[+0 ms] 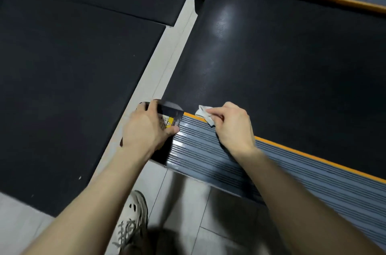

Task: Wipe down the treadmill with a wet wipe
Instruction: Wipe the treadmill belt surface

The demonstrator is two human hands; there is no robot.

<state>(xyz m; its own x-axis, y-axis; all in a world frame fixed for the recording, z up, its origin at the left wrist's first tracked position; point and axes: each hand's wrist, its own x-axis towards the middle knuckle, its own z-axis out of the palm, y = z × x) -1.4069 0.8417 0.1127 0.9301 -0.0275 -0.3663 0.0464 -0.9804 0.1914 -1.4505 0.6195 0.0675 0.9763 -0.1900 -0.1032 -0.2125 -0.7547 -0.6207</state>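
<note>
Right hand (pixel 232 124) pinches crumpled white wipe (pixel 203 113) on treadmill's (pixel 282 66) ribbed grey rail (pixel 208 150); left hand (pixel 146 129) grips glossy black end cap (pixel 172 112).

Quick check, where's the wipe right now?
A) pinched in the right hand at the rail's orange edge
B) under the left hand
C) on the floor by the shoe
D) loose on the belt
A: the right hand pinches the wet wipe at the orange edge; the left hand grips the end cap.
</note>
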